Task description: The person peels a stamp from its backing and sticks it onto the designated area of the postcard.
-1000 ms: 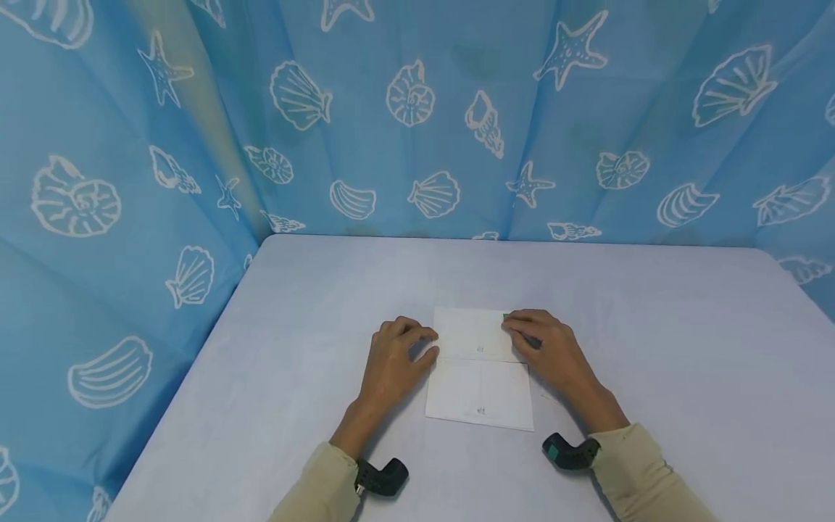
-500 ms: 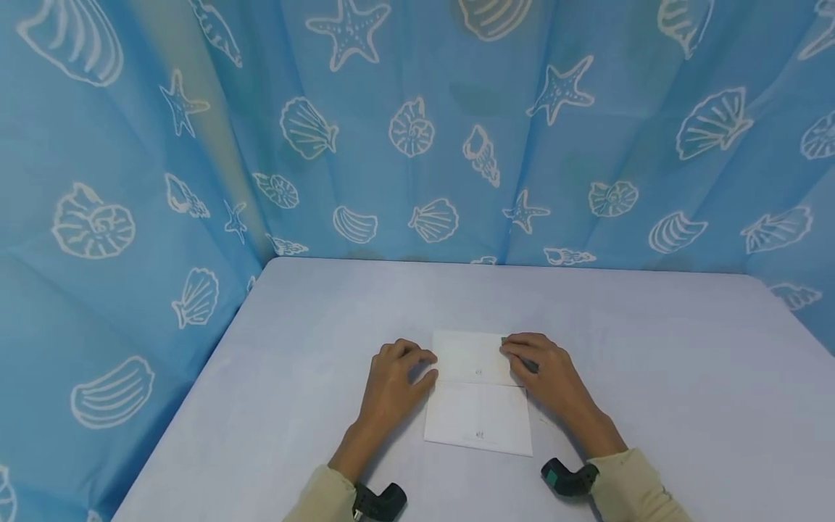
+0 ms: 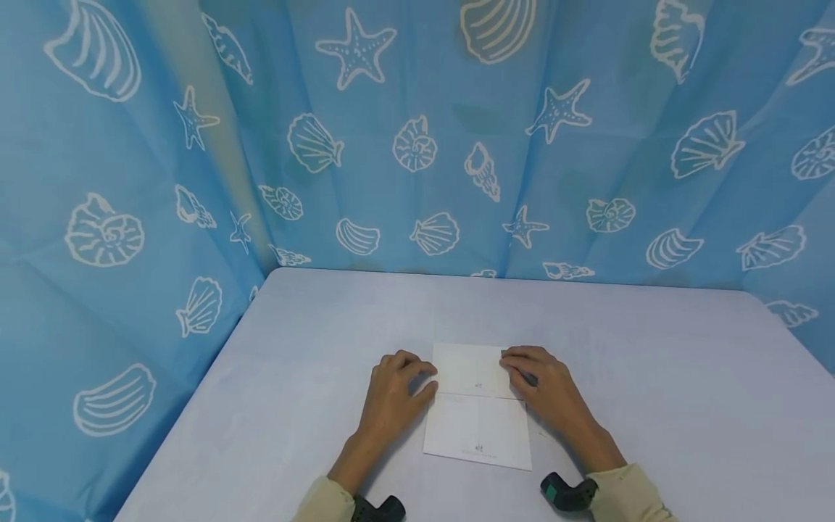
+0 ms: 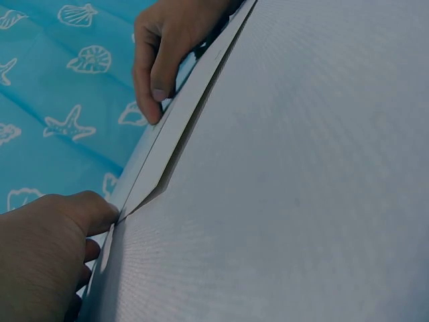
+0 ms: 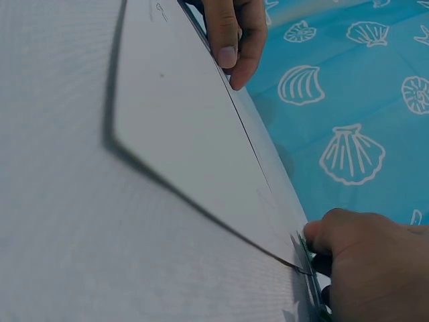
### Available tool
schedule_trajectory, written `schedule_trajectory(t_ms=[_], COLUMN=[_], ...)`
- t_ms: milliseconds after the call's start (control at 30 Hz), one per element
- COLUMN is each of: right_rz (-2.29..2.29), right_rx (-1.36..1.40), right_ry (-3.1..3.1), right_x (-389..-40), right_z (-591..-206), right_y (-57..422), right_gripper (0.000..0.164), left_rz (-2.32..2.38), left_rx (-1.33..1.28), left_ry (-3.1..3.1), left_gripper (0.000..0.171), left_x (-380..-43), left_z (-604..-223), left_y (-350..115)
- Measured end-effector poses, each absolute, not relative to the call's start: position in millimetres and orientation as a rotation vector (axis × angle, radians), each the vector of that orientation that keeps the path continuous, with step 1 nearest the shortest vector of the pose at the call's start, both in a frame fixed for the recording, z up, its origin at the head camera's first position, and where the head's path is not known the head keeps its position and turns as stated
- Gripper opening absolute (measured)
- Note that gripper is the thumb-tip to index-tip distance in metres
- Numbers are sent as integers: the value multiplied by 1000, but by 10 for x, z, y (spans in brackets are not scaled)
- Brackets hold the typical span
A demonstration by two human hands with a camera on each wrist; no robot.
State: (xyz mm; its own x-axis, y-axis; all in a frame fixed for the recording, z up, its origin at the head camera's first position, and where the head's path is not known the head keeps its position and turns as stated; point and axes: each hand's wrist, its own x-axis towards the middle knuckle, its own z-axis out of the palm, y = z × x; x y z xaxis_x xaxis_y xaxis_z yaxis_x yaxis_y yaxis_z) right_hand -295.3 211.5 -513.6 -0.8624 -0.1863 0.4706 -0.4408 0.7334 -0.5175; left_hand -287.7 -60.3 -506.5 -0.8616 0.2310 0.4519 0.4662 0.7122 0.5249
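A white sheet of card [image 3: 479, 428] lies on the table with a crease across its middle and small dark marks on both halves. My left hand [image 3: 394, 395] rests at its left edge, index finger and thumb tips apart and touching there; in the left wrist view the thumb [image 4: 100, 213] lies by a card corner. At the upper right edge, my right hand [image 3: 548, 380] pinches a thin dark green object [image 5: 310, 268], mostly hidden by the fingers, so its kind is unclear. The right wrist view shows it along the card's edge.
The table [image 3: 313, 326] has a white cover. A blue curtain [image 3: 391, 188] with white shells and starfish hangs behind it and at the sides. Black camera mounts [image 3: 567, 493] sit on both wrists, by beige sleeves [image 3: 626, 493].
The head view has tilted up, so table, card and hands appear lower. Both hands keep their places at the card, and the card lies as before.
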Motion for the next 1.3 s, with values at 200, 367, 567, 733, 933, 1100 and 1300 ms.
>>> schedule_trajectory(t_ms=[200,367,567,733,933,1100,1300], right_rz=[874,862,882,872,886,876,863], right_rx=[487,469,484,532,524,518,518], right_ry=[-2347,-2215,-2258,-2271,-2327,-2354,-2378], right_x=[-2974,-3001,-2990,-2997,-2996,-3000,-3012], right_z=[-5117,-5118,-5147,-5150,-5143,-5139,-5127], right_y=[2109,2125,2118,2115,2113,2116,2127], right_gripper=[24,29,28,27,25,25,24], left_rz=[-923,-911,-903,-907,-914,-907,-918], left_rx=[-532,-535,-538,-543,-548,-543,-551], left_ry=[-2566,-2562,-2562,-2551,-2539,-2536,-2525], left_gripper=[16,16,16,16,16,16,15], left_x=[-2872,-2875,-2869,-2871,-2886,-2890,-2902], left_z=[-5076,-5085,-5099,-5101,-5088,-5083,-5079], left_y=[-600,-599,-602,-601,-591,-586,-589])
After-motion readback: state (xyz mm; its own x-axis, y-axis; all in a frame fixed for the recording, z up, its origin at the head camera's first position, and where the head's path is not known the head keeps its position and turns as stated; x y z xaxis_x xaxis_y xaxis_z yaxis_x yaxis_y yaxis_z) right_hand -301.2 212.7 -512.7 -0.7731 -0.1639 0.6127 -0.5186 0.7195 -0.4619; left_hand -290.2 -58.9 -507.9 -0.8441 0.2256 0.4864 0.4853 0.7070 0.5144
